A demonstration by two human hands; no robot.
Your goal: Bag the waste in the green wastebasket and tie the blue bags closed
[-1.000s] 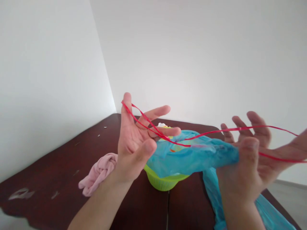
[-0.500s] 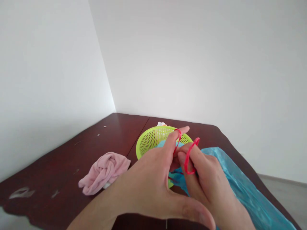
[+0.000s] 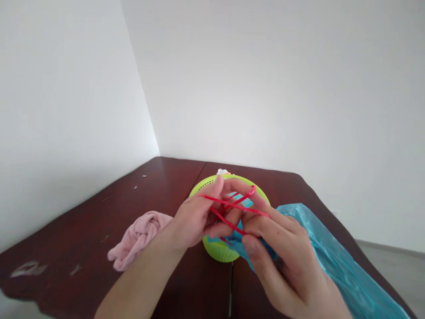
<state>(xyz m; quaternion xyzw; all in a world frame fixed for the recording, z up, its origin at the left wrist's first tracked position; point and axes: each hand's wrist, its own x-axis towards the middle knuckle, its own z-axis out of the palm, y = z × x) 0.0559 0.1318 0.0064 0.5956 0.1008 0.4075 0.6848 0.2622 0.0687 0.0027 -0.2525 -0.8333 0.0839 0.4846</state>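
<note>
A red drawstring [image 3: 237, 206] is stretched in crossing loops between my two hands. My left hand [image 3: 194, 219] has its fingers curled, with the string running around the thumb side and across the fingers. My right hand [image 3: 288, 243] grips the string and gathered blue plastic between bent fingers and thumb. The blue plastic bag [image 3: 345, 266] trails from under my right hand toward the lower right. Behind and below the hands stands a yellow-green mesh basket [image 3: 221, 254] with something light blue inside, partly hidden by my fingers.
To the left of the basket lies a crumpled pink cloth [image 3: 142, 237]. A small white item [image 3: 223, 171] shows behind the basket. The dark red table [image 3: 159, 181] carries a few scraps on its left side and meets white walls at the back.
My left hand has turned and drawn back leftward, its fingers going from spread to curled. The red string, formerly small loops around the fingers, is now pulled out between both hands.
</note>
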